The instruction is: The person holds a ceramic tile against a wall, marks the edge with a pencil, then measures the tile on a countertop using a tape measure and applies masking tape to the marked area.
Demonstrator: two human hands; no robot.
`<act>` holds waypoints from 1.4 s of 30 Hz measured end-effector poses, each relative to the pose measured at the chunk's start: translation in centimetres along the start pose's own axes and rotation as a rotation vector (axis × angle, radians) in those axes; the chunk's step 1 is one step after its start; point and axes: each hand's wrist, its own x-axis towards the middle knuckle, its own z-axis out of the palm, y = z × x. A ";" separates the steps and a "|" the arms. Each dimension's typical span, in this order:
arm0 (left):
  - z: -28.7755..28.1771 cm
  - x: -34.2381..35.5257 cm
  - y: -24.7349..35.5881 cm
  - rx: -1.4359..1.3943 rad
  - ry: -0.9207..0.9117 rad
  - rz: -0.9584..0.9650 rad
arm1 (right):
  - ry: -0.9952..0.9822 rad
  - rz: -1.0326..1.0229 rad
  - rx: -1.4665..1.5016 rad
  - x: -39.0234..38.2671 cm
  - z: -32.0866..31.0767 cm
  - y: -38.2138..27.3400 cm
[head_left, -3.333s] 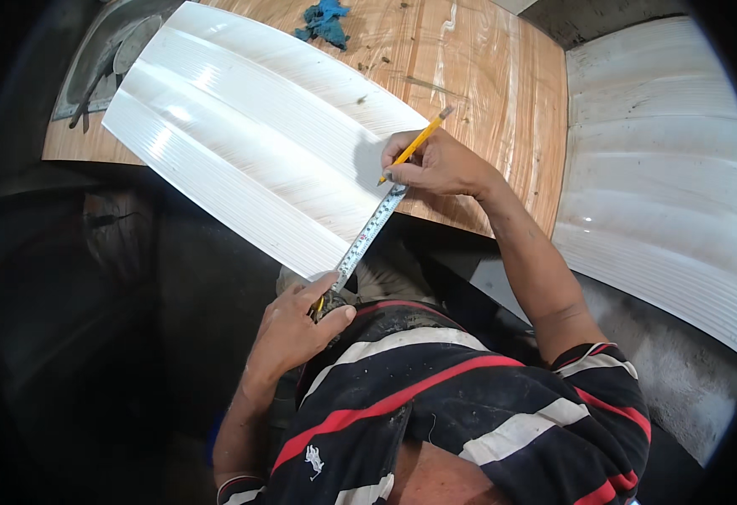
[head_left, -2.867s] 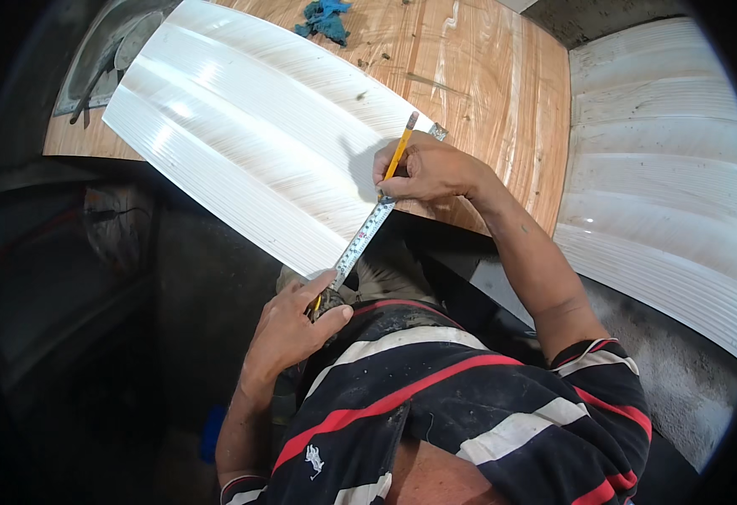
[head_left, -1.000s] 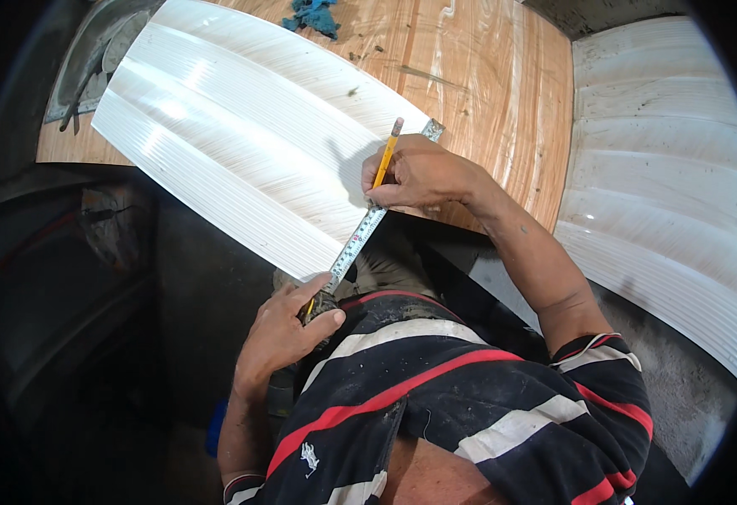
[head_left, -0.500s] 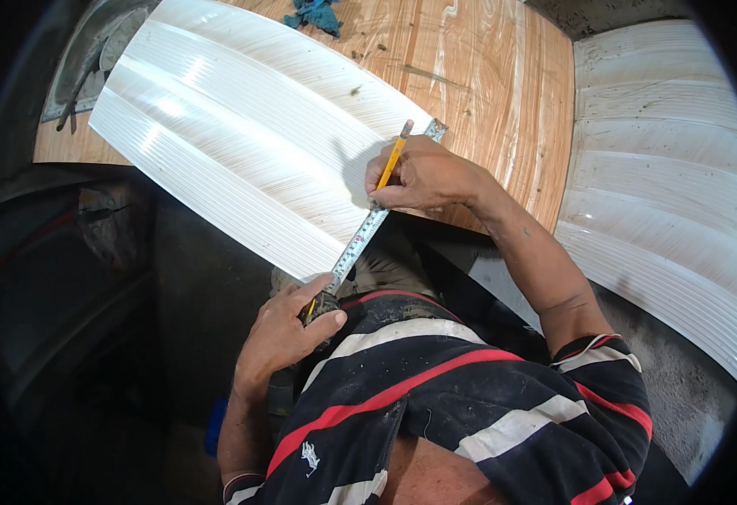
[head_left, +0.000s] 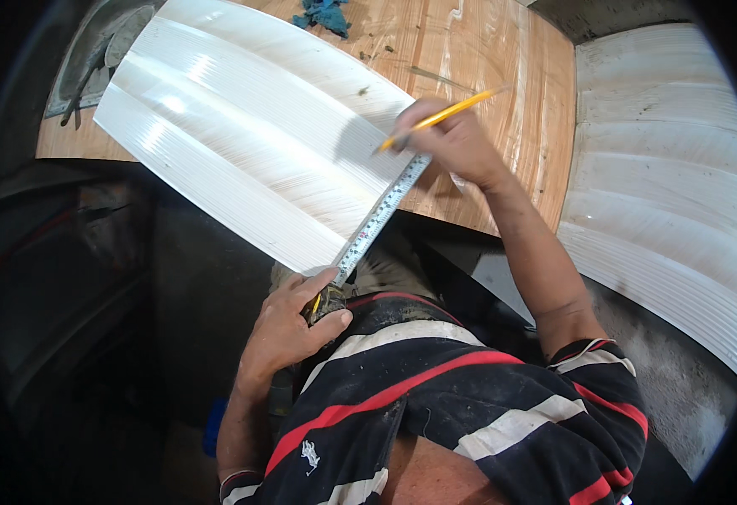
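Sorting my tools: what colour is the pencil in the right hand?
Yellow: the pencil in the right hand, head view.

Blue rag (head_left: 324, 14) lies at counter's (head_left: 486, 50) far edge; grey tools (head_left: 99, 59) on my far left; 1 ribbed white panel (head_left: 663, 194) on my right.

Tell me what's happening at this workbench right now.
A person in a striped shirt is measuring and marking a white ribbed panel that lies across a wooden bench top. The left hand holds a tape measure case at the panel's near edge, with the tape blade stretched along that edge. The right hand pins the blade's far end and holds a yellow pencil, tip on the panel. More ribbed panels lie to the right.
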 end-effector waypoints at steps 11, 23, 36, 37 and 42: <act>-17.2 1.6 1.5 0.080 0.543 0.148 | 0.637 -0.330 0.355 -2.9 -6.1 -4.5; -38.8 9.2 -5.7 0.194 0.496 -0.096 | 0.772 -0.063 0.251 -4.0 1.3 -1.5; -47.1 10.3 -11.3 0.355 0.472 0.052 | 0.744 -0.002 0.173 0.8 6.7 -1.4; -47.3 10.5 -11.4 0.349 0.478 0.051 | 0.736 -0.005 0.169 1.2 6.9 -1.5; -47.5 11.0 -11.3 0.371 0.412 0.014 | 0.737 0.058 0.134 3.2 7.7 -2.3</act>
